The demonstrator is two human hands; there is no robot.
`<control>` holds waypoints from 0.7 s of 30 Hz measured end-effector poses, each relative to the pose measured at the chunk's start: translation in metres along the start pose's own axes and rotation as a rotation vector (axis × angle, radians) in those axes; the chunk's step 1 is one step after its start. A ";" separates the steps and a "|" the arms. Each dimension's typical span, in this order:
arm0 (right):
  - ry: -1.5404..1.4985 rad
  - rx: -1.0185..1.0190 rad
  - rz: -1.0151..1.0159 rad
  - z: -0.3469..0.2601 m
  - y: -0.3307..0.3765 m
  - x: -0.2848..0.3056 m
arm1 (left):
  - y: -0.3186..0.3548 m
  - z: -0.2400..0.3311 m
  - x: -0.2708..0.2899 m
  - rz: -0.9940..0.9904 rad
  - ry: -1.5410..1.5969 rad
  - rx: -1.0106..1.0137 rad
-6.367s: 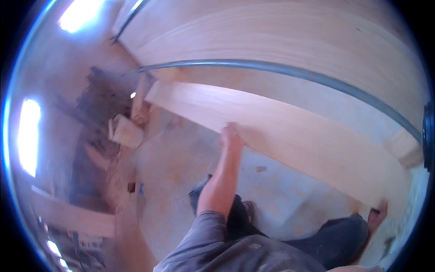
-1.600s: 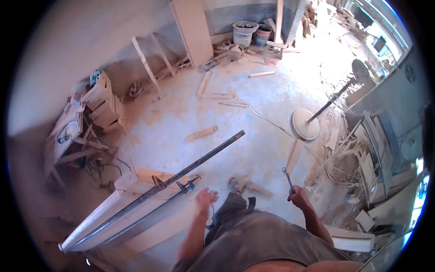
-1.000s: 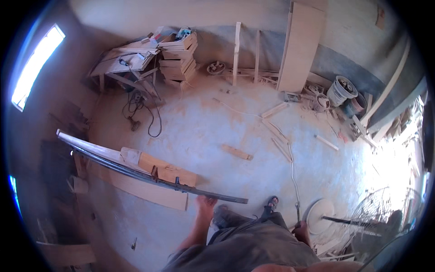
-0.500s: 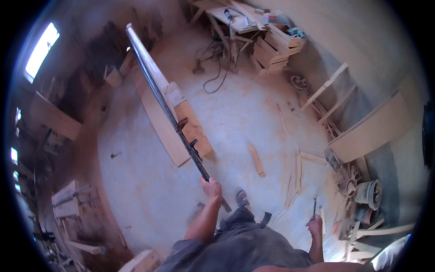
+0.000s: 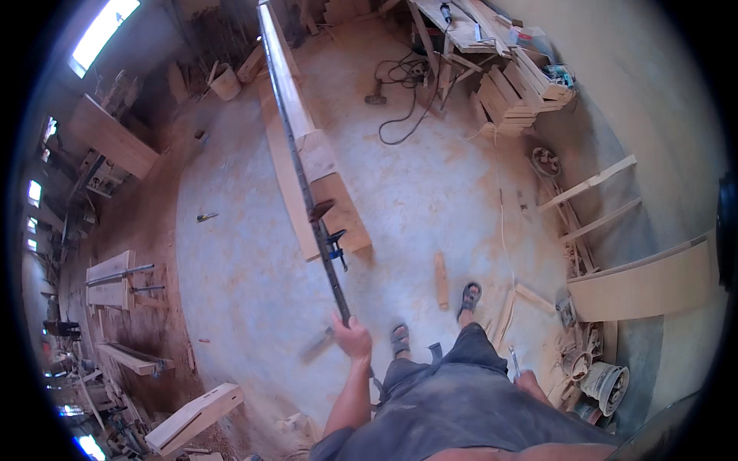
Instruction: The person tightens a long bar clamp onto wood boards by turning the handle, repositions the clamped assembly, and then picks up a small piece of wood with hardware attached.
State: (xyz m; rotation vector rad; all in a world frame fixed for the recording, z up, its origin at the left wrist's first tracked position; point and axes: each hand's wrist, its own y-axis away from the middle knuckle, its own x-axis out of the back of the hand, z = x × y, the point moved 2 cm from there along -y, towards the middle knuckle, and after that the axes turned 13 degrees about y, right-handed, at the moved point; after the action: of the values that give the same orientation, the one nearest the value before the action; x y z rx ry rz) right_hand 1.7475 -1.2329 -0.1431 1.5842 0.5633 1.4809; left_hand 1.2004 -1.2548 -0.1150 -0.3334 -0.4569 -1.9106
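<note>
Out front, left hand fisted around long bar clamp.

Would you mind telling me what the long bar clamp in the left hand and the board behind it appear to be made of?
The long bar clamp looks like metal: a thin, straight, dark grey rail with a dull sheen, carrying a dark jaw with a blue handle. The left hand closes around its lower end. The board on the floor behind it looks like unfinished wood, pale tan and matte, though grain is too blurred to confirm.

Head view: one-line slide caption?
Left hand grips a long dark metal bar clamp over a dusty workshop floor; right hand holds a thin tool at the hip.
</note>
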 end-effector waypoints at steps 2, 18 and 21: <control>0.015 -0.010 -0.007 0.019 -0.079 0.017 | -0.002 -0.021 0.003 0.053 -0.095 -0.124; -0.559 0.403 0.063 -0.244 -0.276 0.434 | 0.050 0.048 -0.122 0.376 -0.652 -0.108; -0.700 0.419 0.033 -0.292 -0.301 0.486 | 0.032 0.024 -0.191 0.198 -0.479 -0.046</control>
State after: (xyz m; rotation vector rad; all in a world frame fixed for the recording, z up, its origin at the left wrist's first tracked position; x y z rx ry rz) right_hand 1.6299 -0.6014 -0.1445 2.2910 0.4443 0.7565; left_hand 1.3016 -1.0977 -0.1719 -0.8443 -0.6670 -1.6437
